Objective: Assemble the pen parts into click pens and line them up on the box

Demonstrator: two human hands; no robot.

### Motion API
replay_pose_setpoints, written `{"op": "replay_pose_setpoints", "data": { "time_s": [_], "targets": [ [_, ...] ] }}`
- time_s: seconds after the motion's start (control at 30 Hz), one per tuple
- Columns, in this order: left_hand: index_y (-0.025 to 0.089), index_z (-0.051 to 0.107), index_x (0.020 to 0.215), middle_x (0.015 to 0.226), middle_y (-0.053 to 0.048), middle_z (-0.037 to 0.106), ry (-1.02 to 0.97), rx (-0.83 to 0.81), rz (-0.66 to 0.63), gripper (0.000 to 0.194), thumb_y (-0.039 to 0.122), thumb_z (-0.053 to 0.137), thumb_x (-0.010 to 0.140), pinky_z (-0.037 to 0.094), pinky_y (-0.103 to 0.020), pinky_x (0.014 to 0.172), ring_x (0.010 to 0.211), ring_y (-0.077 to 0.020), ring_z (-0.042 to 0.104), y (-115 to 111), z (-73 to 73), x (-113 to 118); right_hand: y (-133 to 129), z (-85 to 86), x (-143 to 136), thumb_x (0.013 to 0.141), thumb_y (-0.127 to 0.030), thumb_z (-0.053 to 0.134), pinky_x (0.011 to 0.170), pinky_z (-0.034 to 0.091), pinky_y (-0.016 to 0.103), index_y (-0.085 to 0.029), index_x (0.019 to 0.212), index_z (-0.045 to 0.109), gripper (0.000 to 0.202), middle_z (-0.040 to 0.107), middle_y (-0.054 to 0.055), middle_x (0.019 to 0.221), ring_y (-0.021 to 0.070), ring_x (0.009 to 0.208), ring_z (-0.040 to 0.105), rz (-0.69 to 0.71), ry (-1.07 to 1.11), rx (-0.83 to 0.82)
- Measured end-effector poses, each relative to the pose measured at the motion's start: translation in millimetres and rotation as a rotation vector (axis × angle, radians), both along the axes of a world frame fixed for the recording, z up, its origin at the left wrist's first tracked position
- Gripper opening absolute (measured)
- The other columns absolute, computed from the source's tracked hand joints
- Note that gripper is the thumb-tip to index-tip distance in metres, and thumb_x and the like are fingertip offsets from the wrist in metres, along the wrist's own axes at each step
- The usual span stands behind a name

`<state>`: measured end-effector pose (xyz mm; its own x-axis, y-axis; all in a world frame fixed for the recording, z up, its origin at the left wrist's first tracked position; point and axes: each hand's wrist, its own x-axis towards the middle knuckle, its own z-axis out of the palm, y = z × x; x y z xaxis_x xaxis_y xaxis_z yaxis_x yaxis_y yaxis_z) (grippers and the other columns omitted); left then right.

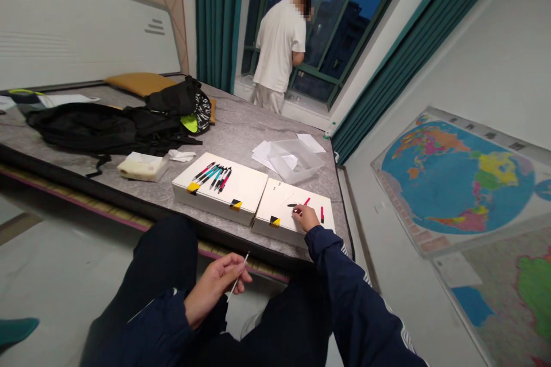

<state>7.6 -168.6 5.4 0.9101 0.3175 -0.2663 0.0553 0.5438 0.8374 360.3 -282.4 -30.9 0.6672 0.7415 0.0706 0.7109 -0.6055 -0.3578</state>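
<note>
White boxes under pens (214,176).

Pens (214,176) on left box (219,183), plastic bin (297,159) behind right box (275,195)

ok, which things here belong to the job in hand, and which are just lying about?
Job, apparently:
thin white rod in left hand
slim red pieces near right hand
black, red, teal pens
two white boxes

Lying about:
black fabric backpack
cream tissue pack
</note>
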Motion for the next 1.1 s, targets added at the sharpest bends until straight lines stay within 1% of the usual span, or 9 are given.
{"op": "replay_pose_setpoints", "data": {
  "time_s": [0.07,0.17,0.27,0.37,0.43,0.5,0.67,0.8,1.1],
  "targets": [
    [0.016,0.059,0.086,0.074,-0.004,0.075,0.006,0.016,-0.006,0.036,0.047,0.076,0.078,0.041,-0.022,0.055,0.055,-0.0104,0.059,-2,2.5,0,3,-5.1,-7,0.085,-0.02,0.067,0.084,0.048,0.034,-0.014,0.096,0.069,0.013,0.071,0.004,0.089,0.0177,0.082,0.066,-0.028,-0.015,-0.001],
    [0.017,0.059,0.085,0.072,-0.003,0.074,0.02,0.037,-0.011,0.035,0.046,0.076,0.078,0.041,-0.022,0.054,0.054,-0.0105,0.058,-5,3.6,0,3,-9.1,-15,0.085,-0.021,0.067,0.087,0.045,0.03,-0.014,0.101,0.071,0.018,0.07,0.008,0.096,0.02,0.09,0.065,-0.074,-0.047,0.019],
    [0.017,0.058,0.087,0.072,-0.002,0.074,0.019,0.048,-0.036,0.034,0.045,0.075,0.08,0.04,-0.022,0.054,0.053,-0.0103,0.059,-8,1.5,2,-4,-10.3,-20,0.089,-0.026,0.063,0.089,0.043,0.028,-0.014,0.108,0.069,0.023,0.068,0.01,0.101,0.0209,0.096,0.062,-0.125,-0.083,0.054],
    [0.018,0.056,0.088,0.073,-0.002,0.074,0.022,0.047,-0.068,0.035,0.046,0.075,0.08,0.039,-0.022,0.053,0.053,-0.0103,0.059,-12,-0.5,7,-16,-10.5,-18,0.092,-0.026,0.056,0.091,0.04,0.032,-0.014,0.108,0.068,0.024,0.064,0.013,0.105,0.0243,0.101,0.058,-0.23,-0.128,0.078],
    [0.018,0.055,0.088,0.072,-0.002,0.075,0.031,0.048,-0.087,0.036,0.047,0.075,0.08,0.039,-0.022,0.053,0.052,-0.0104,0.06,-16,-1.2,13,-25,-11.1,-13,0.092,-0.024,0.055,0.091,0.04,0.034,-0.013,0.108,0.069,0.024,0.062,0.015,0.108,0.0268,0.104,0.055,-0.3,-0.152,0.085],
    [0.018,0.055,0.088,0.073,-0.002,0.075,0.035,0.054,-0.102,0.037,0.047,0.075,0.08,0.04,-0.022,0.053,0.052,-0.0105,0.059,-21,-1.8,19,-30,-13.1,-7,0.091,-0.023,0.057,0.091,0.039,0.035,-0.014,0.108,0.069,0.023,0.061,0.015,0.108,0.0273,0.104,0.054,-0.338,-0.162,0.089],
    [0.018,0.055,0.088,0.073,-0.003,0.075,0.042,0.09,-0.153,0.036,0.048,0.074,0.08,0.04,-0.023,0.054,0.052,-0.0113,0.059,-35,-3.6,32,-32,-24.4,-1,0.091,-0.023,0.058,0.09,0.04,0.032,-0.018,0.101,0.072,0.018,0.06,0.011,0.104,0.0238,0.099,0.055,-0.362,-0.155,0.122],
    [0.019,0.055,0.087,0.073,-0.003,0.075,0.078,0.123,-0.188,0.035,0.048,0.074,0.08,0.04,-0.024,0.055,0.053,-0.0114,0.059,-44,-3.5,43,-31,-34.5,0,0.092,-0.025,0.057,0.09,0.04,0.031,-0.019,0.099,0.072,0.017,0.06,0.01,0.103,0.0238,0.099,0.055,-0.371,-0.15,0.162],
    [0.018,0.056,0.089,0.073,-0.004,0.075,0.112,0.135,-0.232,0.038,0.05,0.074,0.079,0.041,-0.025,0.056,0.054,-0.0123,0.058,-74,-4.5,81,-35,-47.0,3,0.095,-0.026,0.054,0.089,0.04,0.031,-0.021,0.1,0.069,0.017,0.059,0.008,0.103,0.0226,0.1,0.053,-0.38,-0.121,0.228]
  ]
}}
